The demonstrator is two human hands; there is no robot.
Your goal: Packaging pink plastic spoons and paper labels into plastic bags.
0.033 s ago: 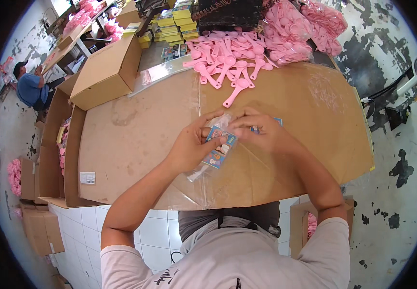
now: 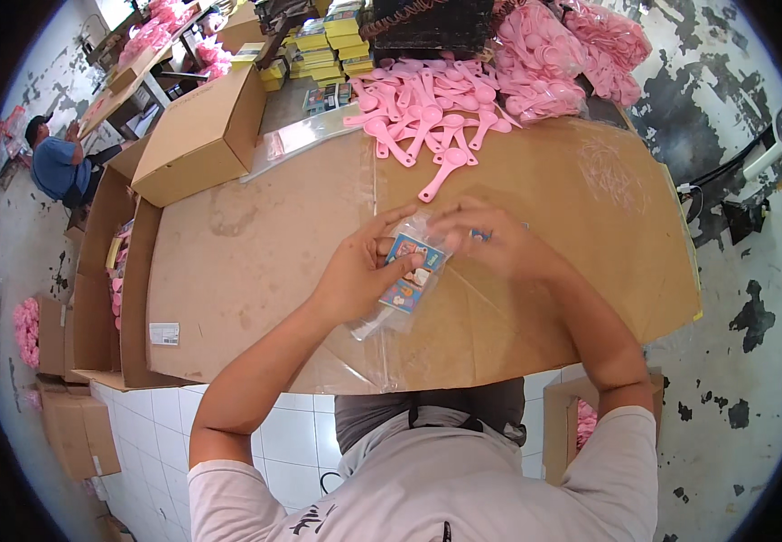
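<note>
My left hand (image 2: 361, 271) grips a small blue printed card (image 2: 409, 291) together with a clear plastic bag (image 2: 375, 323), its thumb lying across the card's face. The bag's film spreads around the card and past both its ends. At the upper right end of the bag, my right hand (image 2: 499, 239) has its fingers bent in and pressed on the film; they are slightly blurred. Something blue shows between the right fingers, mostly hidden by the hand. Beyond both hands, a pink plastic scoop (image 2: 445, 173) lies at the front of a heap of similar scoops (image 2: 427, 108).
Cardboard covers the table (image 2: 608, 271). A closed carton (image 2: 201, 135) stands at the back left, above an open box (image 2: 138, 298) holding pink things. Yellow-edged card stacks (image 2: 328, 45) and bagged pink scoops (image 2: 540, 59) sit at the back. A person (image 2: 61, 163) sits far left.
My right hand has shifted slightly, now covering more of the blue thing behind it. The card in my left hand has tilted a little.
</note>
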